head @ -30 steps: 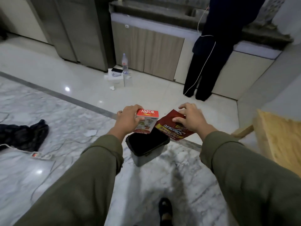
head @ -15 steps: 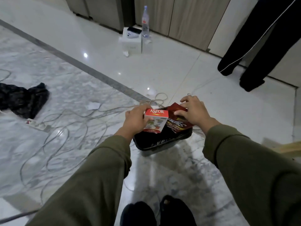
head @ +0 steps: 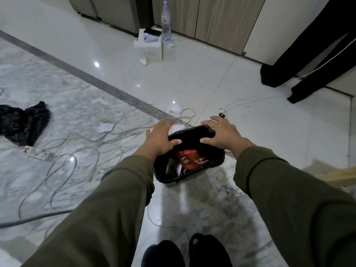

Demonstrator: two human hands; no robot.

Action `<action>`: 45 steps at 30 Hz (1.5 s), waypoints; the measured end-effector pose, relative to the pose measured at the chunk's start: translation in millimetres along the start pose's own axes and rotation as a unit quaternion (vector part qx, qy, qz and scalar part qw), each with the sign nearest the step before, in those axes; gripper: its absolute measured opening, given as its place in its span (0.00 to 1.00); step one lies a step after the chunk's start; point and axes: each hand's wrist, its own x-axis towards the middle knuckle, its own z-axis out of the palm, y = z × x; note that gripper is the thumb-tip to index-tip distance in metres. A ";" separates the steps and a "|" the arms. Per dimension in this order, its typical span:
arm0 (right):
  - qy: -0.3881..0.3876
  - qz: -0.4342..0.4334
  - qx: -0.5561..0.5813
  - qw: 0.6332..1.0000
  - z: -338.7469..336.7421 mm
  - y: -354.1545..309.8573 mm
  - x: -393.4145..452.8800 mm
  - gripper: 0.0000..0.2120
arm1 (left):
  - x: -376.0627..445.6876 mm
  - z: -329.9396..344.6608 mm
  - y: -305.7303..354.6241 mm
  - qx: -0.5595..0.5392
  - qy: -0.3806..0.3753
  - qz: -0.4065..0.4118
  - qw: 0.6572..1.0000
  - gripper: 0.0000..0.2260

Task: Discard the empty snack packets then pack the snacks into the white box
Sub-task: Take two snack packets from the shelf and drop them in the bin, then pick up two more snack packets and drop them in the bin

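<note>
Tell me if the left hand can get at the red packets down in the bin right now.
Probably yes: the left hand is open at the bin rim, and the red packets lie uncovered just below.

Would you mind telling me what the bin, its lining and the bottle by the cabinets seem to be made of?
Bin: probably rigid grey plastic, matte.
Lining: thin glossy black plastic bag, wrinkled over the rim.
Bottle: clear plastic, judging by its see-through body, though glass can't be ruled out.

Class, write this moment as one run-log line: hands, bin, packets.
left hand: open, empty | right hand: open, empty | black bin: on floor under hands | red snack packets: inside bin
</note>
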 end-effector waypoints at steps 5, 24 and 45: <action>0.022 0.018 0.027 0.999 -102.3 -20.4 -54.0 0.34 | -32.4 -87.7 70.0 0.028 -0.032 0.025 0.999 0.37; 0.199 0.214 0.089 0.952 -237.1 -61.8 -317.7 0.36 | -159.7 -238.0 259.0 0.130 -0.055 0.289 0.947 0.38; 0.369 0.536 0.043 0.758 -199.8 -115.6 -796.9 0.36 | -501.4 -163.2 476.1 0.086 -0.101 0.666 0.734 0.42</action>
